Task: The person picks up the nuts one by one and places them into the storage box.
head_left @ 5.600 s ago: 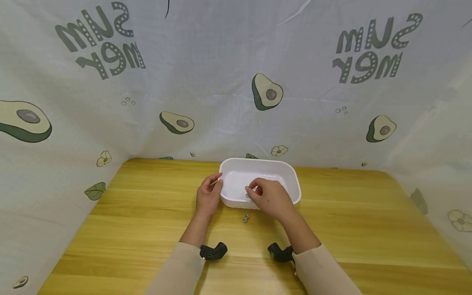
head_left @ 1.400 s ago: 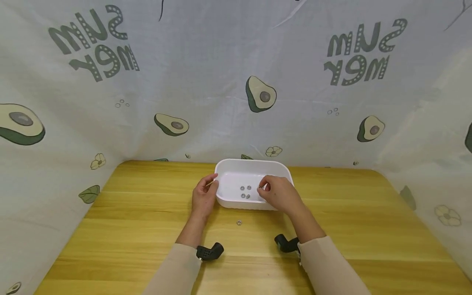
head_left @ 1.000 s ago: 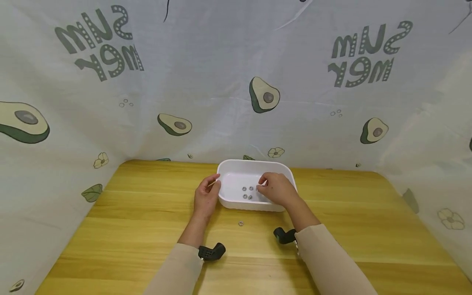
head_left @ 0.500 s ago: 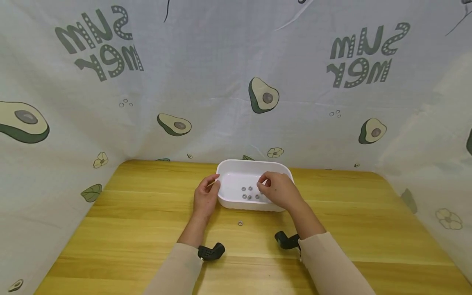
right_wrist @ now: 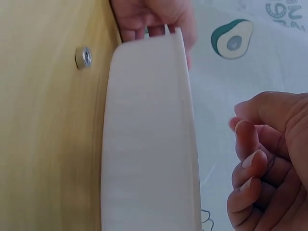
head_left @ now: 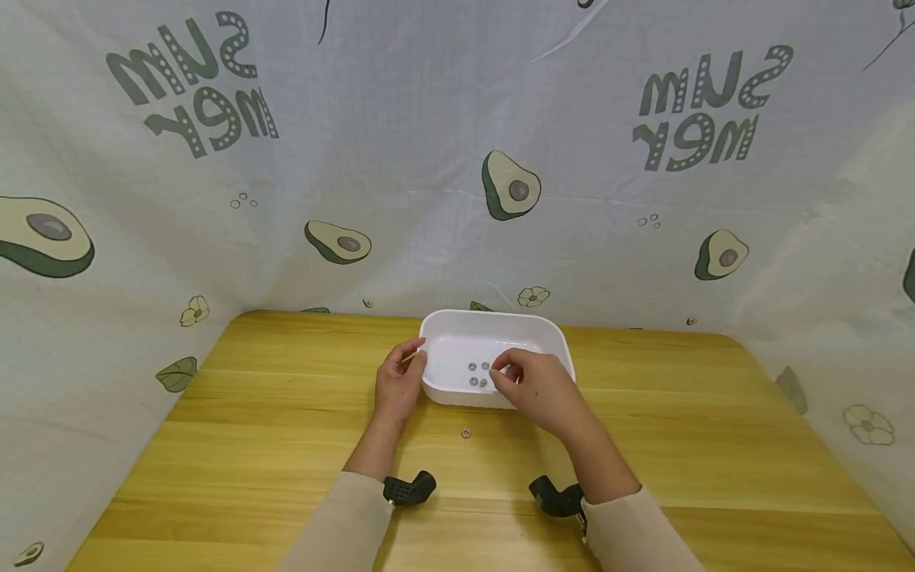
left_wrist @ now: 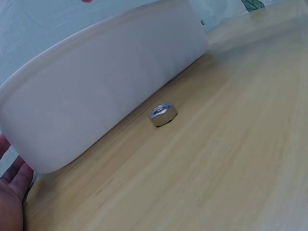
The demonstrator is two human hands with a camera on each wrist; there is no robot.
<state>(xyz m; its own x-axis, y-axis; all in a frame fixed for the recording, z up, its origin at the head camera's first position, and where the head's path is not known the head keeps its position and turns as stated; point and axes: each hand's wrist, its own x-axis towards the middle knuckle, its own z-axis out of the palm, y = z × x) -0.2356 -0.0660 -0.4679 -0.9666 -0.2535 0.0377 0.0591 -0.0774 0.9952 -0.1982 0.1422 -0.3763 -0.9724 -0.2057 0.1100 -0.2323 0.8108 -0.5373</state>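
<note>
My left hand (head_left: 398,389) rests against the left end of a white plastic tub (head_left: 457,396), its thumb and fingers touching the outside near the rim. Over the tub's right half hovers my right hand (head_left: 539,389). Its fingers are loosely curled, and in the right wrist view nothing shows between thumb and fingertips (right_wrist: 246,132). Several small metal hex nuts (head_left: 472,366) lie on the tub's floor; the right hand covers part of that floor. One more hex nut (head_left: 466,433) lies on the wooden table in front of the tub, apart from both hands.
The wooden table (head_left: 272,445) reaches back to a white cloth (head_left: 415,159) printed with avocados and lettering, which hangs behind and at the sides. A black wrist camera (head_left: 411,488) sits at the left cuff, another black camera (head_left: 556,496) at the right.
Over these seconds a nut from the table has gone into the tub; one of the two there is left. The right hand has let go of a nut and shifted slightly nearer. The left hand stays put.
</note>
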